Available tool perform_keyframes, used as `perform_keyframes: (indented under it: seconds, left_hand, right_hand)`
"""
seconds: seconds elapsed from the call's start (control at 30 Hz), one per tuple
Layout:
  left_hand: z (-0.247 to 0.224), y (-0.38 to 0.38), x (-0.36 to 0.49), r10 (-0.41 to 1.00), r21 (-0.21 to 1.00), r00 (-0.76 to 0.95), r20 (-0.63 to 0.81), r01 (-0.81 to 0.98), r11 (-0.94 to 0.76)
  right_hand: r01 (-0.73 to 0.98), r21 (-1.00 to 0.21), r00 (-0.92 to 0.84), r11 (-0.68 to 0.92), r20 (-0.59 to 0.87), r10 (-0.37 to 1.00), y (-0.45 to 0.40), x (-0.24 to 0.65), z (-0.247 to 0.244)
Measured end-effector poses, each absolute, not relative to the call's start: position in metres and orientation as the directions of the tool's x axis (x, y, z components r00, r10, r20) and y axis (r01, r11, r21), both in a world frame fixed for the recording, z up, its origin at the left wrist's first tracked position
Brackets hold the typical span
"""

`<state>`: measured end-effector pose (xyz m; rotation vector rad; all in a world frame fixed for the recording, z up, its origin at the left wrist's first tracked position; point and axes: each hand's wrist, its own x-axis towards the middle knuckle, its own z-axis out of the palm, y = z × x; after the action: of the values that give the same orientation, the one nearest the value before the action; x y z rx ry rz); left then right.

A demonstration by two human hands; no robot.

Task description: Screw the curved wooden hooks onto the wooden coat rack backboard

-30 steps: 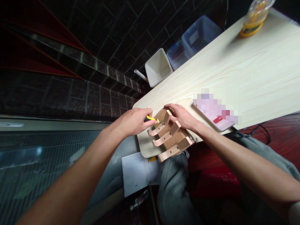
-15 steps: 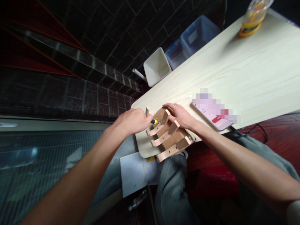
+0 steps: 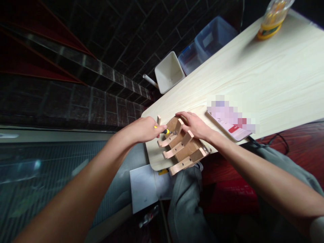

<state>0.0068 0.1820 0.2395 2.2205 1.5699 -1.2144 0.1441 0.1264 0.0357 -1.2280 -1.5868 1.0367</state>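
My left hand (image 3: pixel 148 130) is closed around the handle of a yellow-and-black screwdriver (image 3: pixel 166 131). Its shaft points right, with the end at the nearest wooden crosspiece; the exact contact is too small to make out. Below it lies a wooden rack (image 3: pixel 184 140), made of a brown board with several pale upright-ended hook pieces with dark holes across it. My right hand (image 3: pixel 196 125) grips the far right side of this board, fingers bent over its edge and partly hidden behind a hook piece. A small pale wooden piece (image 3: pixel 158 119) stands just behind my left hand.
On the pale table (image 3: pixel 243 74) a phone (image 3: pixel 229 125) lies right of the rack. A clear jar with a yellow base (image 3: pixel 272 25) stands at the far right. Beyond the table edge are a white bin (image 3: pixel 169 72) and blue plastic boxes (image 3: pixel 215 35). White paper (image 3: pixel 144 189) lies below the near corner.
My left hand has turned on the screwdriver handle, and a finger now stretches along it, showing more of the handle. My right hand and the rack stay in place.
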Motion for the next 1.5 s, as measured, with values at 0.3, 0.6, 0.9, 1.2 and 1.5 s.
perform_keyframes:
  seconds: [0.3, 0.6, 0.9, 1.2, 1.5]
  left_hand:
    - [0.245, 0.161, -0.007, 0.713, -0.348, 0.341, -0.612, 0.694, -0.630]
    - [0.246, 0.163, -0.010, 0.710, -0.297, 0.410, -0.573, 0.704, -0.646]
    - [0.237, 0.168, -0.009, 0.779, -0.220, 0.305, -0.548, 0.846, -0.486]
    - [0.233, 0.173, 0.006, 0.866, -0.490, 0.062, -0.496, 0.804, -0.338]
    - [0.240, 0.174, 0.013, 0.788, -0.379, 0.203, -0.580, 0.789, -0.483]
  right_hand:
    - [0.248, -0.954, -0.159, 0.166, 0.129, 0.979, 0.125, 0.146, 0.039]
    - [0.257, -0.953, -0.148, 0.160, 0.124, 0.981, 0.125, 0.145, 0.040]
    - [0.250, -0.954, -0.150, 0.169, 0.134, 0.980, 0.125, 0.145, 0.039]
    - [0.268, -0.949, -0.157, 0.167, 0.128, 0.979, 0.126, 0.145, 0.038]
    - [0.269, -0.948, -0.160, 0.172, 0.132, 0.978, 0.126, 0.147, 0.038]
